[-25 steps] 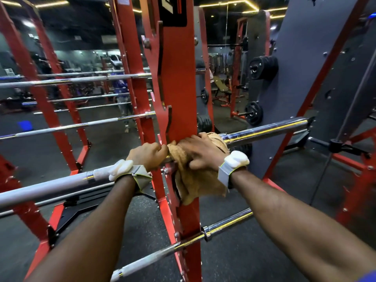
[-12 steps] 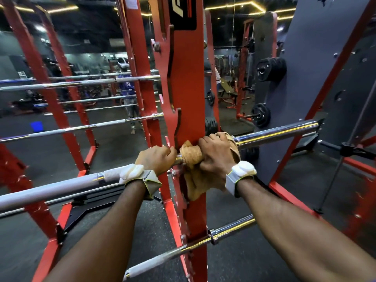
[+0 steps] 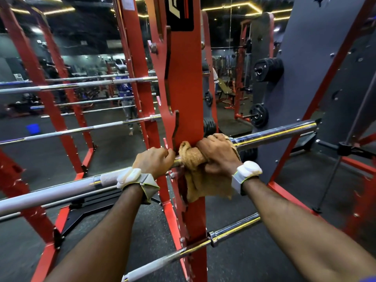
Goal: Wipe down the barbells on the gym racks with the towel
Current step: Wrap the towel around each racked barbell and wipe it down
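While the left hand (image 3: 155,161) curls around the bare barbell (image 3: 61,190) just left of the red rack upright (image 3: 187,82), the right hand (image 3: 218,154) clamps the tan towel (image 3: 195,176) around the same bar beside it, with more racked bars (image 3: 81,130) beyond.

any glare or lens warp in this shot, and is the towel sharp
Head view: a bright glare streak runs along the chrome barbell; wide-angle warp leans the red rack uprights outward; the towel is sharp, its weave clear; the far gym background is dim and soft.
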{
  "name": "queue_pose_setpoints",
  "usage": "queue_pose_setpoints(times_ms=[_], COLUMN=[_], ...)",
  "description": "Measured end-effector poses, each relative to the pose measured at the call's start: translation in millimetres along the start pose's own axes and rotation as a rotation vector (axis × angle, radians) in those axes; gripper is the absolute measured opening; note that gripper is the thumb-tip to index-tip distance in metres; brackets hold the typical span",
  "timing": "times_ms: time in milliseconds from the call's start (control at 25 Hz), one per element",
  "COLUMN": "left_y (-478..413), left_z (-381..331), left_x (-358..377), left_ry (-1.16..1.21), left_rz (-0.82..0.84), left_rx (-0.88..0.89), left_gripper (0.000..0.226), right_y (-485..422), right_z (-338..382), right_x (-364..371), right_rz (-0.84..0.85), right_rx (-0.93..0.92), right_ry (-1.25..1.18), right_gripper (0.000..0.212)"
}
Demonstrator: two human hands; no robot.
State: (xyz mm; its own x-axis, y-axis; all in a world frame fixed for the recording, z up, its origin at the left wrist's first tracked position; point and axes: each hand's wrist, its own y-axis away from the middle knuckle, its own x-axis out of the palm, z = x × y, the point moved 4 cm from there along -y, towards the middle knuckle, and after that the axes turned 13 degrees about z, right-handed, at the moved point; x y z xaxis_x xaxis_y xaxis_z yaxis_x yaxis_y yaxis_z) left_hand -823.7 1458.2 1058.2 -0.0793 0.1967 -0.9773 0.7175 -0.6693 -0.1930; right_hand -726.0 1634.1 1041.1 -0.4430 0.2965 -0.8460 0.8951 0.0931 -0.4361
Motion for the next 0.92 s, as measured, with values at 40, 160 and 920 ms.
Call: queue_pose_setpoints(times_ms=[40,160,920], left_y=[1,2,27], left_z=[0,-2,-37], left_x=[0,-1,-5], left_ry=[0.003,0.013,0.350], left_rz=[-0.005,-0.012,-0.481], left_rx=[0.004,-0.005,0.399], left_gripper=[0.053,0.053,0.033], right_y=[2,5,66], right_z=[-9,-16,-21], right_x=[-2,-4,-73], right_rz=[0.027,0.068,-0.135], right_rx=[-0.019,-0.030,0.217], right_ry=[-0.023,-0.088,-0.406], right_gripper=[0.048,0.053,0.052])
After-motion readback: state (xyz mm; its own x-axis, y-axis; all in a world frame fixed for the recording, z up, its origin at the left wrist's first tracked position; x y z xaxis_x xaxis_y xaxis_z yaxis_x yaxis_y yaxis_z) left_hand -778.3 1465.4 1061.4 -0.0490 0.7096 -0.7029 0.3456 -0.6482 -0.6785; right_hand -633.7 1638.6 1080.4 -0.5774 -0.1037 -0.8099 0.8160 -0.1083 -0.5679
